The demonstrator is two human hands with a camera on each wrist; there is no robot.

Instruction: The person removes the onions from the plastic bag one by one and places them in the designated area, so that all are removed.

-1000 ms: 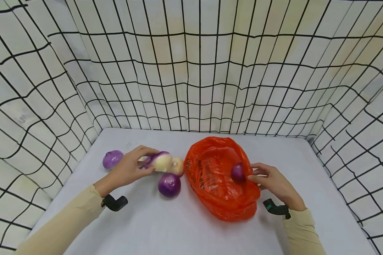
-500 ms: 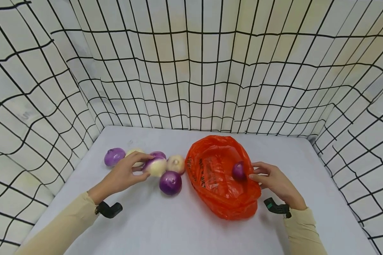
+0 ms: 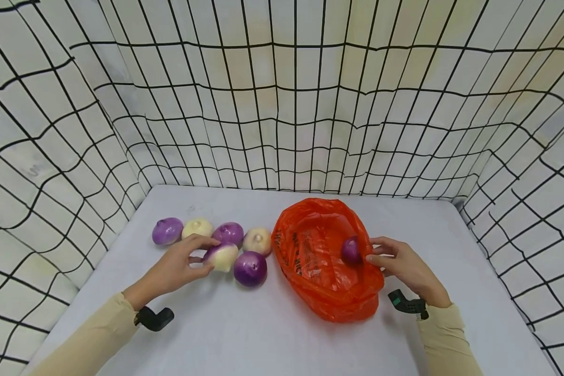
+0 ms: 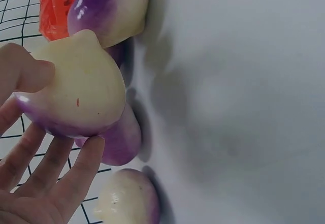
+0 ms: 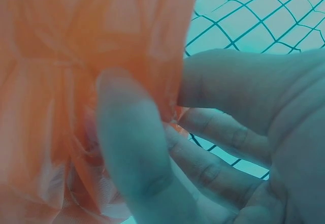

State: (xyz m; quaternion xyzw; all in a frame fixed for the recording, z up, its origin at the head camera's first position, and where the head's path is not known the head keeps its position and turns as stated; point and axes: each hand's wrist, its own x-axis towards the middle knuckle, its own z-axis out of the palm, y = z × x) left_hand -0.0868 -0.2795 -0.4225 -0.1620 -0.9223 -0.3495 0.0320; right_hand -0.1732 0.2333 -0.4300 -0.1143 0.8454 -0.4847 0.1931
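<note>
My left hand (image 3: pixel 176 267) pinches a glossy onion (image 3: pixel 223 257), cream with a purple side, between thumb and fingers. In the left wrist view this onion (image 4: pixel 84 89) shows its pale pointed end, with the thumb on one side and fingertips under the purple part. A dark purple onion (image 3: pixel 250 269) lies just right of it. Behind are a purple onion (image 3: pixel 228 233) and a pale one (image 3: pixel 257 242). My right hand (image 3: pixel 406 269) pinches the right rim of an open red plastic bag (image 3: pixel 305 297). Inside the bag lies one purple onion (image 3: pixel 351 250).
Farther left on the white table (image 3: pixel 244 334) lie a cream onion (image 3: pixel 197 227) and a purple one (image 3: pixel 167 231). Black netting (image 3: pixel 295 122) over white sheeting encloses the back and both sides.
My left hand has moved the pale-and-purple onion leftward and nearer to me, uncovering the onions behind. My right hand stays at the bag's rim.
</note>
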